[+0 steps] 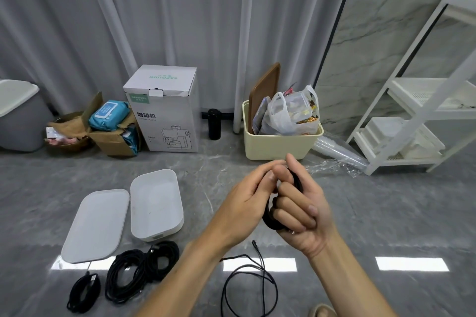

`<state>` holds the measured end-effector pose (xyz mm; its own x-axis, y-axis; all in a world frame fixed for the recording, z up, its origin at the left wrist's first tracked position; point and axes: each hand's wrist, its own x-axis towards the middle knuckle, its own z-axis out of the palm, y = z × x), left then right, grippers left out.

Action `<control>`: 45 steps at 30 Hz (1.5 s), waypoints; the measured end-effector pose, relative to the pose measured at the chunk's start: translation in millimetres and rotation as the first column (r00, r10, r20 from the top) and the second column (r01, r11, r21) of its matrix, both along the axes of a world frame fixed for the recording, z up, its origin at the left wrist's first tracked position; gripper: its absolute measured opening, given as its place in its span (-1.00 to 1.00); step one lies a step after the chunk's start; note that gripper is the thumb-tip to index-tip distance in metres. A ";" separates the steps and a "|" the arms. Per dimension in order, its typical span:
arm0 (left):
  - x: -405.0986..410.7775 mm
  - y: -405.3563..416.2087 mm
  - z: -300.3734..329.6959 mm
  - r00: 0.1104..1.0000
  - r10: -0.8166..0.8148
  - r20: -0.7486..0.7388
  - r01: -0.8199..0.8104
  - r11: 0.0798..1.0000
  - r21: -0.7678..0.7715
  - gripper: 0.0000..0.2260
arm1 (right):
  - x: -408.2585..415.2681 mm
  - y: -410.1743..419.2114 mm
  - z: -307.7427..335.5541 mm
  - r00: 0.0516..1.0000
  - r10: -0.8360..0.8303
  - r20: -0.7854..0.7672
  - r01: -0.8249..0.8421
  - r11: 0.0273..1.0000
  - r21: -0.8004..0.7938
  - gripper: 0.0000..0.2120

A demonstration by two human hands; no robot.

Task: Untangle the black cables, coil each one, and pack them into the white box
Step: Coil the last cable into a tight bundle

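My right hand [301, 210] is closed around a small black cable coil [270, 220] held above the floor. My left hand [247, 195] meets it from the left, its fingertips pinching the cable near the top of the coil. The open white box [154, 203] stands on the grey floor to the left, with its flat lid [95, 225] lying beside it. In front of them lie coiled black cables: a small bundle [83, 292] and a larger pile [140, 269]. A loose black cable [251, 285] loops on the floor under my forearms.
Along the curtain stand a coffee-machine carton [167, 110], a torn cardboard box with wipes [110, 123], a black bottle [214, 123], a cream bin with bags [280, 134] and a grey bin [18, 116]. A white shelf rack [412, 110] stands at right, with plastic cups [337, 152] beside it.
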<state>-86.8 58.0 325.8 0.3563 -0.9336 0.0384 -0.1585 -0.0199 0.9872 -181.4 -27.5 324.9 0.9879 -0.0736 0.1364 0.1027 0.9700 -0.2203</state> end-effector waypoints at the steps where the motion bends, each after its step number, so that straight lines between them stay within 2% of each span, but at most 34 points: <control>1: 0.7 -0.3 0.5 1.000 0.013 -0.008 -0.013 1.000 -0.015 -0.72 | 0.7 1.1 -0.4 1.000 0.002 -0.006 -0.002 1.000 0.001 -0.47; 4: 2.1 -1.1 0.5 0.998 0.055 0.038 -0.053 0.997 -0.051 -0.72 | 2.2 2.4 -3.8 1.000 0.021 -0.012 -0.020 1.000 0.018 -0.44; 7: 2.6 -0.6 -0.5 0.996 0.060 0.061 -0.057 0.997 -0.045 -0.74 | 2.1 3.0 -7.1 0.999 -0.002 -0.035 0.001 0.999 -0.040 -0.47; 8: 1.5 -0.7 0.8 0.998 0.053 0.025 -0.052 0.998 -0.036 -0.75 | 2.0 3.1 -7.5 0.999 -0.021 -0.043 0.018 0.998 -0.064 -0.49; 11: -0.8 -1.2 10.1 0.978 0.028 -0.207 -0.024 0.999 0.026 -0.74 | 0.2 2.1 -3.5 0.992 -0.103 -0.069 0.095 0.990 -0.108 -0.59; 13: -1.1 -2.0 13.2 0.968 0.024 -0.250 -0.006 0.997 0.073 -0.75 | 2.0 5.0 -0.6 0.972 -0.195 -0.128 0.170 0.969 -0.180 -0.64; 16: -0.3 -5.6 10.4 0.976 0.165 -0.140 -0.153 0.984 0.096 -0.76 | 4.6 7.5 4.4 0.879 -0.377 -0.292 0.323 0.921 -0.217 -0.64; 19: 0.4 -4.0 5.8 0.920 0.383 -0.084 -0.385 0.923 -0.010 -0.86 | 11.5 8.7 7.3 0.753 -0.504 -0.422 0.472 0.862 -0.186 -0.66; 21: -0.5 0.4 5.2 0.891 0.452 0.040 -0.445 0.888 -0.119 -0.95 | 15.3 7.6 6.1 0.712 -0.537 -0.453 0.513 0.838 -0.186 -0.64; 23: -3.0 3.6 1.7 0.850 0.444 0.283 -0.394 0.893 -0.218 -0.88 | 17.2 7.7 4.2 0.683 -0.553 -0.477 0.525 0.826 -0.206 -0.66; 25: -6.8 2.8 -6.1 0.791 0.357 0.497 -0.294 0.934 -0.204 -0.84 | 17.9 8.5 2.8 0.656 -0.569 -0.496 0.529 0.815 -0.235 -0.64; 27: -9.8 2.5 -11.2 0.769 0.281 0.574 -0.243 0.959 -0.144 -0.82 | 17.4 8.6 1.9 0.637 -0.584 -0.503 0.535 0.805 -0.257 -0.63; 34: -6.1 1.6 -12.3 0.751 0.187 0.634 -0.153 0.982 -0.109 -0.85 | 17.4 8.1 -2.9 0.599 -0.604 -0.526 0.526 0.792 -0.310 -0.64; 42: -1.1 5.8 -11.4 0.835 0.129 0.536 -0.128 0.991 -0.041 -0.85 | 14.7 4.0 -3.7 0.617 -0.622 -0.482 0.538 0.780 -0.318 -0.65; 45: -1.7 10.5 -10.0 0.851 0.102 0.516 -0.099 0.995 -0.034 -0.79 | 11.2 0.6 -3.9 0.587 -0.636 -0.501 0.570 0.764 -0.303 -0.66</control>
